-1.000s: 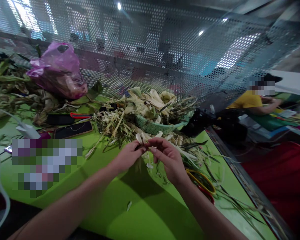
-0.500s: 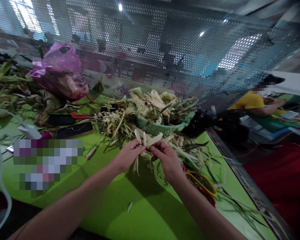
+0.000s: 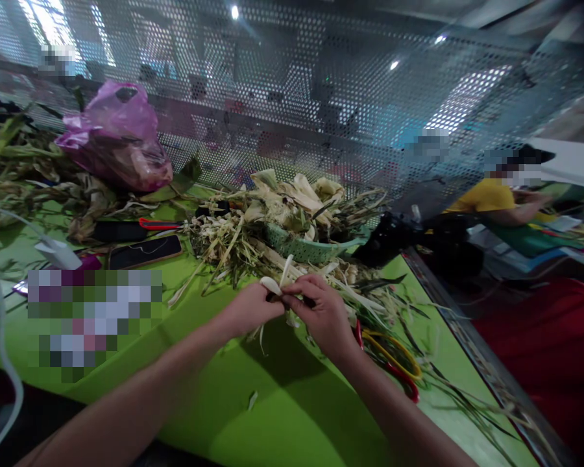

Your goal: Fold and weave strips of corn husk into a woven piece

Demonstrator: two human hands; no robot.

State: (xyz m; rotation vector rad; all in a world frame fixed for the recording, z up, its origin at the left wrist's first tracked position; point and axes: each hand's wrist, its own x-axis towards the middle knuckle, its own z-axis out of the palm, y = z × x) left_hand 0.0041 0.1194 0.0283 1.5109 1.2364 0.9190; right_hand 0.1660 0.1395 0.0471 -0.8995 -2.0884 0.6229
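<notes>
My left hand and my right hand meet over the green table, both pinched on a small pale flower bud whose whitish petals stick up between the fingertips. Thin strands hang down below my left hand. Just beyond the hands lies a heap of pale stalks and husks around a green plastic basket filled with the same plant matter.
Red-and-yellow scissors lie right of my right hand. A dark phone, a red-handled tool, a pink plastic bag and a white charger sit at left. A perforated metal screen backs the table. A person in yellow sits at right.
My hands have come closer together and dropped slightly toward the table. The petals that stood spread out above the fingers are now partly folded in between them.
</notes>
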